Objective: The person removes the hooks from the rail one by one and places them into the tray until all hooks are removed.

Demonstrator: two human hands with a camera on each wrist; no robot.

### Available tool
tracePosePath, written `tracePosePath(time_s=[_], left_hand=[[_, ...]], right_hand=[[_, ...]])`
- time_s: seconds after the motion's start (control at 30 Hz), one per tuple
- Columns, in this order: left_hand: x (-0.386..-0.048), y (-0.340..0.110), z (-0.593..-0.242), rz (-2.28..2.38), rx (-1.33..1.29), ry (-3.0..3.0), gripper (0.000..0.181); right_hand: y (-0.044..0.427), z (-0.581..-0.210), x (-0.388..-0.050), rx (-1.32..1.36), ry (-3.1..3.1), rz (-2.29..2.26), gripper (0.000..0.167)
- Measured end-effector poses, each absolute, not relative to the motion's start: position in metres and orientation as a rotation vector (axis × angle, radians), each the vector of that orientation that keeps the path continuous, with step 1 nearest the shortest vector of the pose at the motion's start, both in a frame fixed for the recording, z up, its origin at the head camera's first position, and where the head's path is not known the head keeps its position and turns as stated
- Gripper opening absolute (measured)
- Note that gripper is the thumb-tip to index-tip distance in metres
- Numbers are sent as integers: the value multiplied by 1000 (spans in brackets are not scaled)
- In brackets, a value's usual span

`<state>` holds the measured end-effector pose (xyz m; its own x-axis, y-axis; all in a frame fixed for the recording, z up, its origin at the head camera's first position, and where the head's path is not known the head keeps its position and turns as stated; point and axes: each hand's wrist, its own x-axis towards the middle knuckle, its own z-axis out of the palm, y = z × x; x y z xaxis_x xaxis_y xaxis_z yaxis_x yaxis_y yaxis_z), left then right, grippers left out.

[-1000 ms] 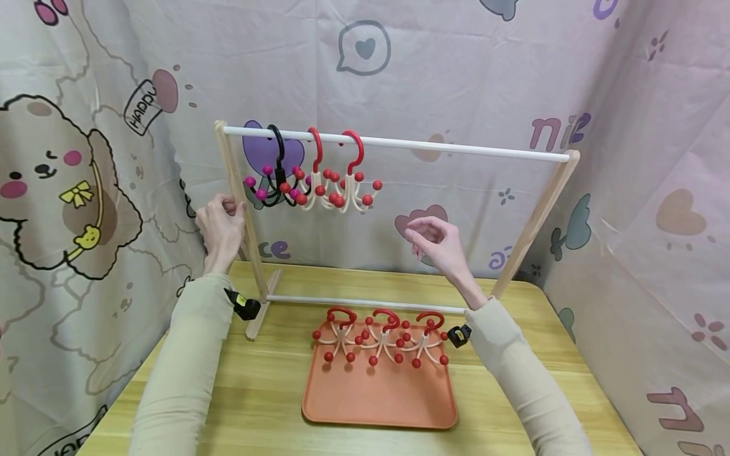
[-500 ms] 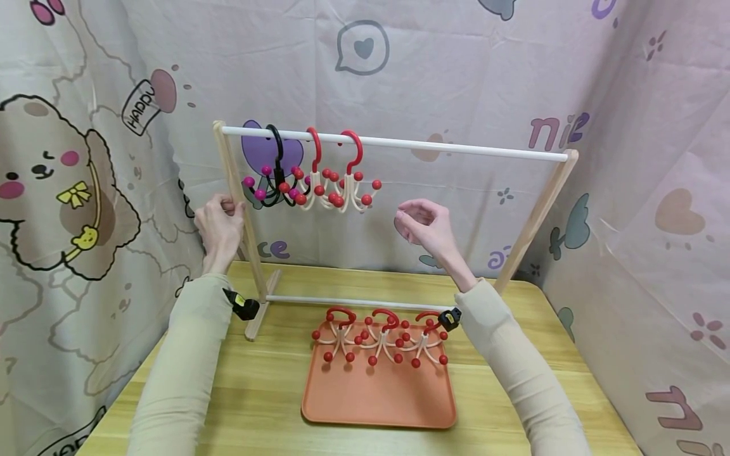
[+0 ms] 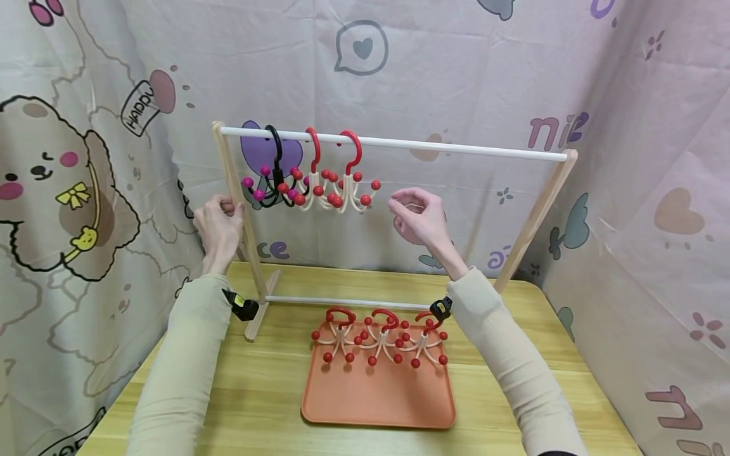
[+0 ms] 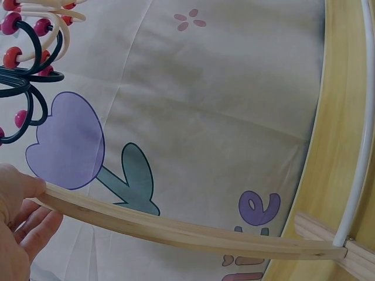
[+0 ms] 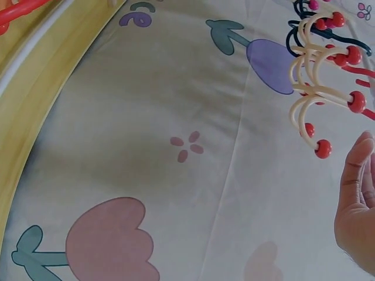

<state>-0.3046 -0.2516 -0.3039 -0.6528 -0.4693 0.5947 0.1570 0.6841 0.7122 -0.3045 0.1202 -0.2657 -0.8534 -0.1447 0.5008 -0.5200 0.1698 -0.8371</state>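
Note:
My left hand (image 3: 219, 228) grips the left wooden post (image 3: 249, 247) of a small clothes rack; the left wrist view shows thumb and fingers on either side of that post. On the rack's white top rail (image 3: 456, 149) hang a black claw hanger (image 3: 277, 174) with magenta balls, and two cream claw hangers with red hooks and red balls, one in the middle (image 3: 314, 180) and one to its right (image 3: 349, 183). Just right of that last hanger, my right hand (image 3: 424, 218) hovers with loosely bent fingers, holding nothing and apart from the hanger.
An orange tray (image 3: 376, 405) lies on the wooden table (image 3: 251, 392), with three cream and red claw hangers (image 3: 383, 342) in a row along its far edge. Behind it runs the rack's white lower bar (image 3: 342, 303). Patterned cloth (image 3: 456, 63) encloses the table's back and sides.
My right hand has moved left and slightly up, closer to the rightmost hanging claw hanger. The left hand keeps its hold on the post. The hangers stay where they were.

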Motion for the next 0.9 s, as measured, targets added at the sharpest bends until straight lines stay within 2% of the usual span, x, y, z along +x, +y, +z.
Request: tracePosePath(time_s=[0.9], left_hand=[[-306,-252,-305,-964,236,-2077,25]], right_hand=[[90,-241,-317,772,-2036,1834,23]])
